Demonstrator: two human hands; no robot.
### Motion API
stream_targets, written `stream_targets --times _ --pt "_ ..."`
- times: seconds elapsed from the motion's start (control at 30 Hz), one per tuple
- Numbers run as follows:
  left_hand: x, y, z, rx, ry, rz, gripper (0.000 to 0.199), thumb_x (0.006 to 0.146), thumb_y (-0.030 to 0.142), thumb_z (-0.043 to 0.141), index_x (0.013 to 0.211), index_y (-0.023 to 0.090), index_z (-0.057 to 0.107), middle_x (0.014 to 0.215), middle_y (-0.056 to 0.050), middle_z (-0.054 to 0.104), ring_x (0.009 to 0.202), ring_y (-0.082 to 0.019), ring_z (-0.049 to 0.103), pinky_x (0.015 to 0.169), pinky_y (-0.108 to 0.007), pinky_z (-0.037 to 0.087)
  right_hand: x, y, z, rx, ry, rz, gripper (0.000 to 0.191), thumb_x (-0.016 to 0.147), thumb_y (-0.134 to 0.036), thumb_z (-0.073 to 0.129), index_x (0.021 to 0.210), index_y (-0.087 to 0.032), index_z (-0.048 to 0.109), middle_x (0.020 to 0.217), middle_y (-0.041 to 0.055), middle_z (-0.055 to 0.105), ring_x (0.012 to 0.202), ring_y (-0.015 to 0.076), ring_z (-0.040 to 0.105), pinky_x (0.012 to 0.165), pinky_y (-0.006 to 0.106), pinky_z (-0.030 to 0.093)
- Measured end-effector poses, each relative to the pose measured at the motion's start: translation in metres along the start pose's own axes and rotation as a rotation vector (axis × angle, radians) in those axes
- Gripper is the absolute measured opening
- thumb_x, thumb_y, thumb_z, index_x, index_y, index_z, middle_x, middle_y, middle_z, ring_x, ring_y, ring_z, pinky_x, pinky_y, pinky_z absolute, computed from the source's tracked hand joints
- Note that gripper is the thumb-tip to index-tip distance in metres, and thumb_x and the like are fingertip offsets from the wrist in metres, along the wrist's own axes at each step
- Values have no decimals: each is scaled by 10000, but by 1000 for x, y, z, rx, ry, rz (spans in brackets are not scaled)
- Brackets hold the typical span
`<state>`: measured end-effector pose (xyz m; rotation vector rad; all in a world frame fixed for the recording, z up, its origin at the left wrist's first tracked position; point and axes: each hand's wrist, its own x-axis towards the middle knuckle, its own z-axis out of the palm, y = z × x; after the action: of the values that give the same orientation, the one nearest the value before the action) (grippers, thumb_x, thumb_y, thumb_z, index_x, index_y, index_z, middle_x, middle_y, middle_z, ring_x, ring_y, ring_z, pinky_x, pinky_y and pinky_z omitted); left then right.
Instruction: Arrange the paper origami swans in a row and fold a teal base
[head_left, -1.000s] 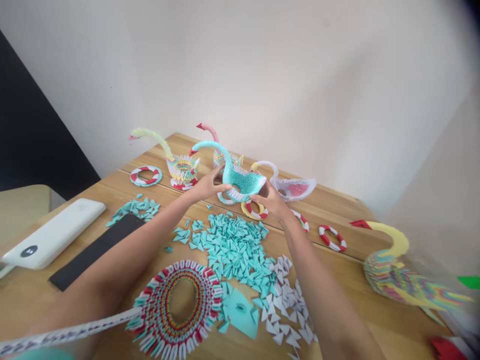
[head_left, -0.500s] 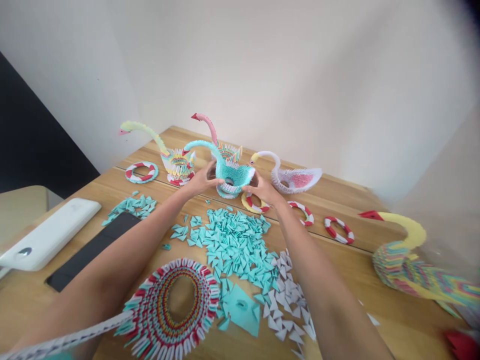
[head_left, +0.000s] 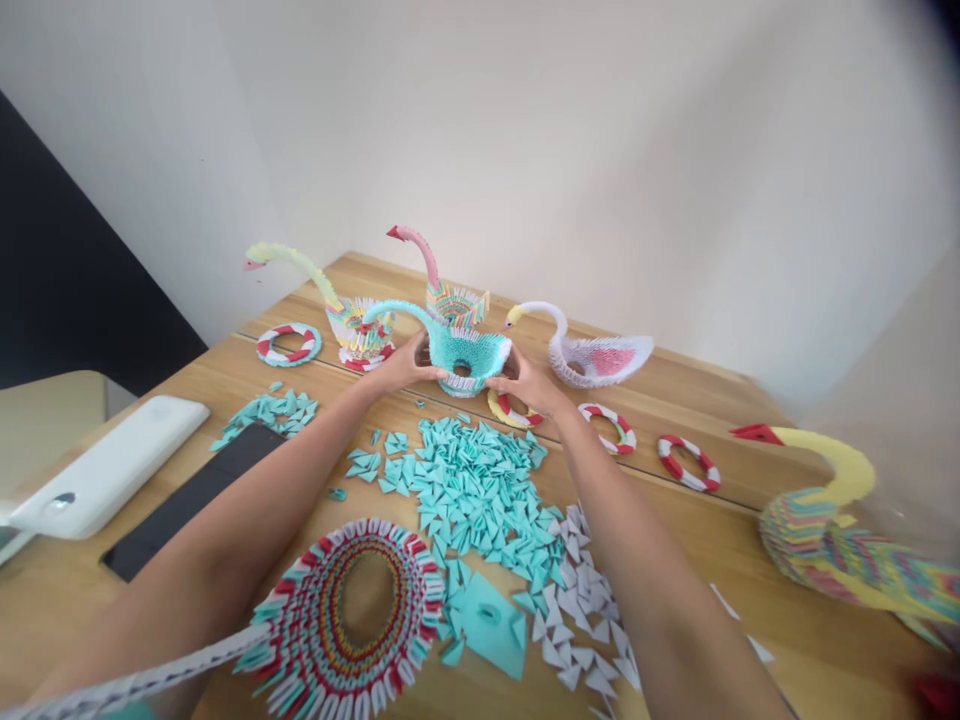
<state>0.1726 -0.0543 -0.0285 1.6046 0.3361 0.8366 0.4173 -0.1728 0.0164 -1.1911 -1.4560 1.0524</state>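
Between my two hands is a turquoise origami swan [head_left: 472,350] made of folded paper pieces, its neck curving to the left. My left hand [head_left: 411,366] grips the swan's left side, thumb along the lower front edge. My right hand [head_left: 532,386] grips its right side in the same way. The far fingers of both hands are partly hidden. Just below the right hand lies a yellow, red and white paper ring [head_left: 514,410]. In front of the swan spreads a heap of turquoise folded paper triangles [head_left: 472,490].
Other paper swans stand around: yellow-necked [head_left: 352,325], pink-necked [head_left: 457,303], white [head_left: 600,358] and multicoloured [head_left: 817,540]. A round red-and-white piece [head_left: 300,610] lies near me. White triangles [head_left: 577,610], paper rings [head_left: 688,463], a black phone [head_left: 187,500] and a white device [head_left: 112,465] share the wooden table.
The turquoise swan has tipped slightly, its head and neck now lower. Both hands keep their hold on it. The whole view has shifted a little.
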Motion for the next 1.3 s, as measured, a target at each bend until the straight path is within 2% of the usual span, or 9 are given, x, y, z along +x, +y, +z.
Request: stream_targets --times 0.17,0.27,0.37,0.47,0.6,0.9,1.07,1.3 --pt "-1 4 -1 -4 -1 1 1007 636 487 959 1485 202 497 1529 -222 534 1377 -407 566 1138 -566 480 -2 -9 -2 -59 78 53 940 629 -295 971 1473 -358 562 1527 40 592 1474 334 505 1263 598 361" --pt "-2 11 1 33 0 32 1006 700 545 908 1532 199 460 1542 -213 526 1444 -410 499 1177 -563 446 -3 -11 0 -90 91 31 952 640 -339 974 1491 -362 550 1550 44 572 1485 347 489 1273 606 340" --pt "-4 16 5 161 38 94 876 850 642 748 1538 186 457 1549 -182 529 1501 -385 429 1265 -540 334 -3 -7 2 -90 89 -19 943 668 -420 957 1508 -355 532 1495 51 621 1441 342 539 1266 594 357" --pt "-4 18 10 320 76 121 792 969 688 548 1551 163 435 1548 -160 534 1529 -356 386 1313 -504 230 -3 0 1 -134 74 -24 979 711 -507 919 1561 -337 464 1517 76 597 1436 345 542 1250 572 395" --pt "-4 15 13 403 110 123 762 1030 662 421 1612 177 341 1640 -146 433 1568 -336 328 1314 -485 229 -1 9 -2 -227 46 -9 1043 743 -585 870 1613 -297 373 1549 109 557 1444 348 533 1251 537 406" --pt "-6 14 11 388 119 109 753 1031 641 425 1614 172 339 1670 -144 395 1566 -321 342 1316 -473 226 1 24 -3 -245 89 -58 1034 763 -606 840 1617 -296 347 1550 110 555 1422 328 557 1236 526 424" --pt "-7 16 14 384 109 78 749 992 625 507 1582 181 384 1664 -139 408 1547 -323 371 1313 -490 234 0 22 -2 -258 91 -49 1039 764 -619 837 1623 -313 339 1543 99 566 1433 332 548 1233 525 433" --pt "-7 16 15 363 128 50 764 996 663 442 1603 205 377 1669 -105 409 1577 -314 326 1321 -463 226 -1 17 0 -275 98 -27 1020 755 -594 851 1604 -304 364 1522 106 586 1442 335 539 1234 541 422"
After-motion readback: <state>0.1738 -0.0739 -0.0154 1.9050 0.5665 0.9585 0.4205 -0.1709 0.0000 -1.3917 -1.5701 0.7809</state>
